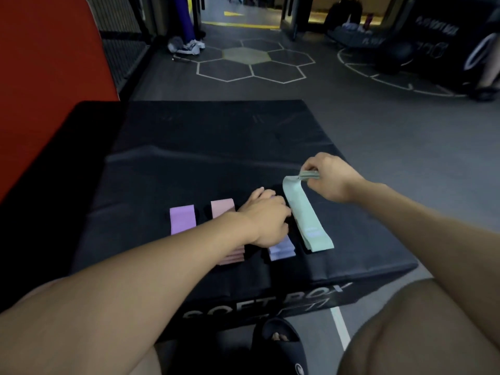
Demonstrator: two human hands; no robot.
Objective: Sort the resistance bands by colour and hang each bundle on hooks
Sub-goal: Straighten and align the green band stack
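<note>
Black rubber is seen nearest the camera: a slide sandal (281, 345) on the floor, with bare knees at the lower corners of the view. Just beyond it stands a black padded box (216, 147), used as the bench and printed with white letters on its near face. 4 stacks of flat resistance bands are laid side by side near its front edge. From left to right they are a lilac stack (182, 221), a pink stack (223, 208), a lavender stack (281, 249) and a mint-green stack (308, 223).

The left hand (266, 216) is reached across the pink stack, whose middle is hidden under the forearm. Its curled fingers are lowered onto the far end of the lavender stack, just beside the mint-green bands; whether the bands are pinched or only pressed cannot be told.

The right hand (323, 177) is held above the far end of the mint-green stack. That end is pinched between thumb and fingers and lifted off the bench, so the bands are curved upward while their near end is left lying flat.

Farther off, the grey floor (405, 147) is marked with white hexagon outlines (254, 63), 1 of them filled in yellow-green. An orange pad (46, 77) is seen at far left, and white shoes (186, 46) lie by a mesh fence beyond it.
</note>
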